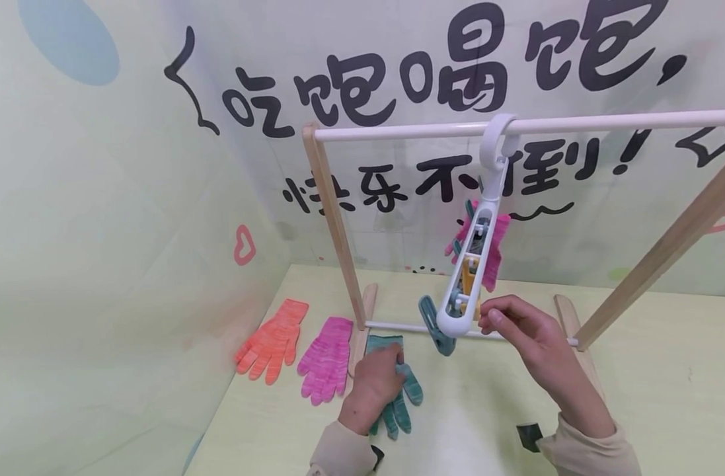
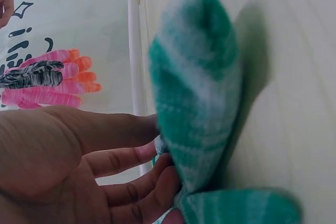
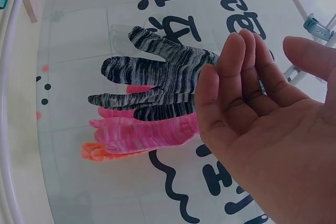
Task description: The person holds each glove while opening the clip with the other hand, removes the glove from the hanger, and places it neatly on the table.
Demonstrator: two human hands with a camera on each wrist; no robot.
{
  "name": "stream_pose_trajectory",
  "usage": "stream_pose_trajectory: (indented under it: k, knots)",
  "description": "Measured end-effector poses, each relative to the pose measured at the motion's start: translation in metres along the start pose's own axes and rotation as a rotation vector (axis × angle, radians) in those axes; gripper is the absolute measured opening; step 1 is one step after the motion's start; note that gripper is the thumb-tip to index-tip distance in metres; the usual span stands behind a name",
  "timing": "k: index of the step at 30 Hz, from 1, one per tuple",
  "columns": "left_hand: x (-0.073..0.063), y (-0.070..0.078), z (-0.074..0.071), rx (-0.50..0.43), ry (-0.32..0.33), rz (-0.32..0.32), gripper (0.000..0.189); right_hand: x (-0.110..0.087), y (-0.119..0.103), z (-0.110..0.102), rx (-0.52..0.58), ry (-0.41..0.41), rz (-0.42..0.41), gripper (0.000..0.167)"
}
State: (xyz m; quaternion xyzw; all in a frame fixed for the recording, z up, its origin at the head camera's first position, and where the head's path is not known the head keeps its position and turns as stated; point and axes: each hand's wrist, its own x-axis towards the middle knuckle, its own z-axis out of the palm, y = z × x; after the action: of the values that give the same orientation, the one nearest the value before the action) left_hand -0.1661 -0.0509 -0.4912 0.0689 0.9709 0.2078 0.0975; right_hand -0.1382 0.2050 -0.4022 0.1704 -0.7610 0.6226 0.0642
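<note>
On the table lies a green striped glove (image 1: pixel 398 413), its cuff toward the rack. My left hand (image 1: pixel 371 383) is over it, pinching its fabric between thumb and fingers; the left wrist view shows the fingertips at the green glove (image 2: pixel 197 93). My right hand (image 1: pixel 534 344), fingers loosely bent, is beside the lower end of a white clip hanger (image 1: pixel 455 325) and holds nothing. From the hanger hang a black-and-white glove (image 3: pixel 152 72), a pink glove (image 3: pixel 147 132) and an orange glove (image 3: pixel 107 152). A teal clip (image 1: pixel 438 327) at the hanger's near end has no glove.
The hanger hooks over the white top bar (image 1: pixel 398 132) of a rack with wooden posts (image 1: pixel 338 231). An orange glove (image 1: pixel 273 340) and a pink glove (image 1: pixel 326 360) lie flat on the table at left. A lower white bar (image 1: pixel 398 326) crosses between the rack's feet.
</note>
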Motion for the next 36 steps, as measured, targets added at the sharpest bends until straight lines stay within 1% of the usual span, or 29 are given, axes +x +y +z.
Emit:
stream_pose_trajectory:
  k: [5, 16, 26, 32, 35, 36]
  knots:
    - [0.0007, 0.0006, 0.0045, -0.006, 0.027, 0.022, 0.016, 0.0008, 0.0002, 0.0003, -0.020, 0.003, -0.002, 0.019]
    - [0.0034, 0.0018, 0.0085, 0.001, 0.040, 0.021, 0.017, 0.0022, 0.0007, 0.0007, 0.010, -0.006, -0.028, 0.019]
    - [0.0034, 0.0016, 0.0070, 0.007, 0.031, 0.014, 0.017, 0.0015, -0.0006, -0.0005, -0.017, -0.001, -0.022, 0.019]
    - [0.0034, 0.0030, 0.0052, -0.015, 0.029, 0.015, 0.016, 0.0010, -0.0025, -0.0030, -0.058, 0.017, -0.015, 0.019]
    - [0.0026, 0.0042, 0.0049, -0.022, 0.036, 0.005, 0.014, 0.0007, -0.0024, -0.0040, -0.056, 0.022, -0.018, 0.019]
    - [0.0022, 0.0047, 0.0047, -0.022, 0.047, 0.006, 0.014, 0.0007, -0.0022, -0.0042, -0.052, 0.023, -0.019, 0.019]
